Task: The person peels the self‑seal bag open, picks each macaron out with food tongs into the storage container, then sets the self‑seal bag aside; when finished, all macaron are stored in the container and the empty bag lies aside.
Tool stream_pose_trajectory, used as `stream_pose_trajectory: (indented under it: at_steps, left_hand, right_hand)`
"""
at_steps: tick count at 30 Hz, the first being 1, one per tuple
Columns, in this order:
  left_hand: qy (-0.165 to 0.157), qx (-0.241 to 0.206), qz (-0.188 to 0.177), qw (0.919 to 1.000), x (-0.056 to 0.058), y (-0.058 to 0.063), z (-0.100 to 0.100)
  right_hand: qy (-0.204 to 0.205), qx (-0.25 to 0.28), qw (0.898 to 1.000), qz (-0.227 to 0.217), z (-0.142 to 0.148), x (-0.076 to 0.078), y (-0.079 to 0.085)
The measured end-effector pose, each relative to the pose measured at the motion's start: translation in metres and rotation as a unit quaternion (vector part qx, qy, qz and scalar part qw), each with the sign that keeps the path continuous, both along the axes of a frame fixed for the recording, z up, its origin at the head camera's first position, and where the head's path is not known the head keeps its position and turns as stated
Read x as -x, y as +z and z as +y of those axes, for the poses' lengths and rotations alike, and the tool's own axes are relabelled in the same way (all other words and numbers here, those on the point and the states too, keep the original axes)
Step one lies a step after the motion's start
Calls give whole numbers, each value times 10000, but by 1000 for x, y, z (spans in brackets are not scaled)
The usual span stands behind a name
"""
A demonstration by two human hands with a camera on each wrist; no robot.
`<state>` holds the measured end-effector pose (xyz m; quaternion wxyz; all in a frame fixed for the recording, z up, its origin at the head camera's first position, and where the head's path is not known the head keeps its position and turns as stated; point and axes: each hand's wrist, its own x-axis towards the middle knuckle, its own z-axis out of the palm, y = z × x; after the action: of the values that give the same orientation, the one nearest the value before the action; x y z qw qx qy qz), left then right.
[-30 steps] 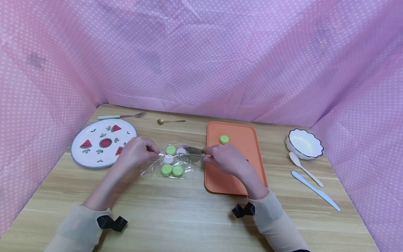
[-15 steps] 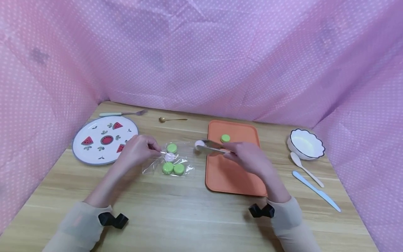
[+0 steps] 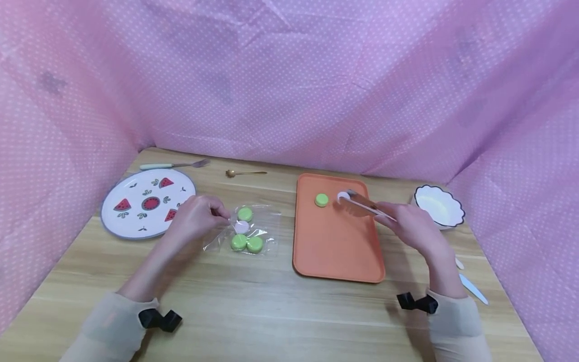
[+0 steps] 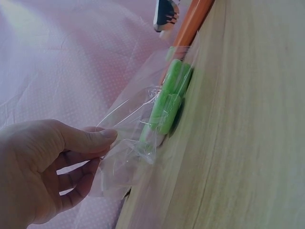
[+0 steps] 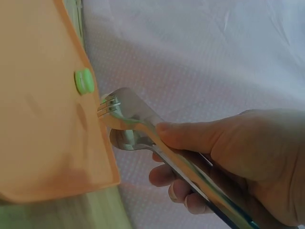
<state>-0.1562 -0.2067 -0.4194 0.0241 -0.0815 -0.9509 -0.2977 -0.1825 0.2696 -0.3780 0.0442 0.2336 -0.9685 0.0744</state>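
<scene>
My left hand (image 3: 198,217) pinches the open end of a clear plastic bag (image 4: 119,164) lying on the table. Several green macarons (image 3: 245,214) and one pale lilac macaron (image 3: 242,227) are inside it. My right hand (image 3: 409,226) grips metal serving tongs (image 5: 178,169), one end of which is fork-shaped. Between the tong ends, at the upper right of the orange tray (image 3: 336,246), is another pale lilac macaron (image 3: 342,195); whether it touches the tray I cannot tell. Left of it, a green macaron (image 3: 321,200) sits on the tray.
A watermelon-patterned plate (image 3: 131,221) stands at the left, with a fork (image 3: 174,165) behind it. A small gold spoon (image 3: 246,173) lies at the back. Past my right hand are a scalloped white bowl (image 3: 441,205) and a blue knife (image 3: 474,289), partly covered.
The tongs in my right hand have drawn a pale lilac macaron out of the bag and carried it right, over the tray. My left hand stays at the bag.
</scene>
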Motion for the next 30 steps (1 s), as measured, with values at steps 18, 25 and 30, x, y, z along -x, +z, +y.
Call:
stream_pose_trajectory:
  at_steps: [18, 25, 30]
  left_hand:
    - [138, 31, -303, 9994, -1, 2, 3]
    - [82, -88, -274, 9996, -2, 0, 5]
    - [99, -6, -212, 9997, -1, 0, 4]
  right_hand:
    - [-80, -290, 9995, -126, 5, 15, -18]
    - [-140, -333, 9992, -150, 9, 16, -20]
    - [-173, -345, 9992, -117, 9, 17, -22]
